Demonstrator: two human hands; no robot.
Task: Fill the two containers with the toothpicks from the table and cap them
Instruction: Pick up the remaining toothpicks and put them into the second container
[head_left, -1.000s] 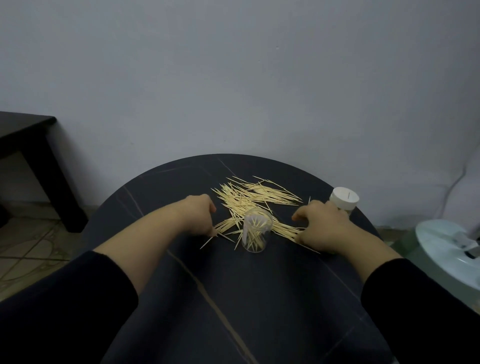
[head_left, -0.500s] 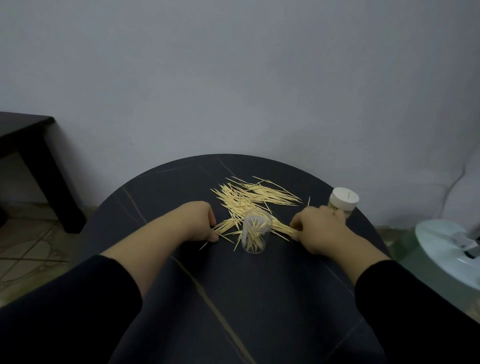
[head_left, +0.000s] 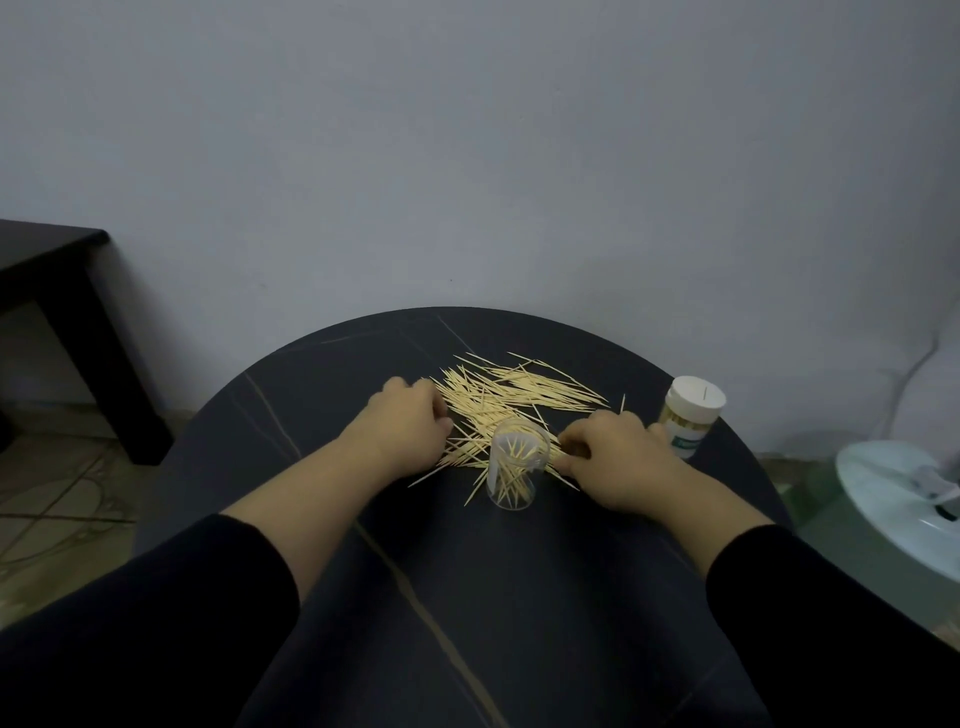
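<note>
A loose pile of toothpicks (head_left: 514, 397) lies on the round black table (head_left: 467, 597). An uncapped clear container (head_left: 514, 465), upright and partly filled with toothpicks, stands at the pile's near edge. A second container with a white cap (head_left: 691, 415), full of toothpicks, stands upright at the right. My left hand (head_left: 405, 431) rests with curled fingers on the pile's left edge; what its fingertips hold is hidden. My right hand (head_left: 618, 462), just right of the clear container, pinches toothpicks at the pile's near right edge.
A dark side table (head_left: 57, 312) stands on the floor at the left. A pale round appliance (head_left: 904, 499) sits low at the right, close to the table's edge. A grey wall rises right behind the table.
My left hand has moved away from me, along the pile's left side. My right hand has shifted left, closer to the clear container, and closed on toothpicks.
</note>
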